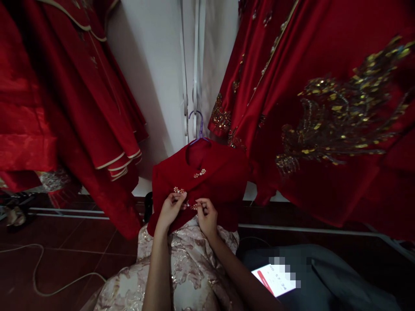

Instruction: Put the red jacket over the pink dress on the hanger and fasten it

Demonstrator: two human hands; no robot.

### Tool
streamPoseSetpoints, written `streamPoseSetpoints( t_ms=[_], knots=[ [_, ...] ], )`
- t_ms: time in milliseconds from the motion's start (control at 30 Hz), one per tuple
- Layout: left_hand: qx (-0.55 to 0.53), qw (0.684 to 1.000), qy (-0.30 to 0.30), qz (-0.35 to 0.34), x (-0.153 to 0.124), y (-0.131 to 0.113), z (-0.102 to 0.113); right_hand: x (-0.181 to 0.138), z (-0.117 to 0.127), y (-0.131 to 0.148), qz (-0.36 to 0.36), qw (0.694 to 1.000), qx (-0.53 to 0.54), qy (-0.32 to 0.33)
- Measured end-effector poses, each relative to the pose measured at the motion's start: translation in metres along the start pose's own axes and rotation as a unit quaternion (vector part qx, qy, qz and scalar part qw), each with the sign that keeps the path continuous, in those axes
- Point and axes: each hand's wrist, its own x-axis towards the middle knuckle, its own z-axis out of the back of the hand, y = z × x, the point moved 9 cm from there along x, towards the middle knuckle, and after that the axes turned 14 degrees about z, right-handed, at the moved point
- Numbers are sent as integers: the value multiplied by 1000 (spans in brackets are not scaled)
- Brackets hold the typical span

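Two beaded clasps [199, 173] just beyond your grip look joined | lower clasp [193, 207]: your left hand [170, 211] and right hand [208, 217] pinch its ends, closure unconfirmed, apparently what remains | red jacket [223, 183] beneath your grip, purple hanger [201, 128] beyond.

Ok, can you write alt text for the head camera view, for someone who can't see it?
A person's left hand and right hand pinch at a beaded clasp on a red jacket on a purple hanger. Pale patterned fabric lies below; red garments hang on both sides, with gold sequins at right. A lit phone screen shows at lower right.
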Motion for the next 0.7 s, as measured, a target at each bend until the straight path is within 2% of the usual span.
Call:
streamPoseSetpoints(
  t_ms=[133,233,500,700],
  knots=[
    [-174,984,8,25,7,6,7,0,-1,-2,-5,1000,4,5],
    [-249,967,28,42,10,11,7,0,-2,-3,-6,1000,3,11],
    [-277,958,32,59,8,13,-3,1,-2,-4,-5,1000,-9,13],
    [-291,954,16,72,8,17,-1,0,-3,-6,-12,1000,-3,16]
  ],
)
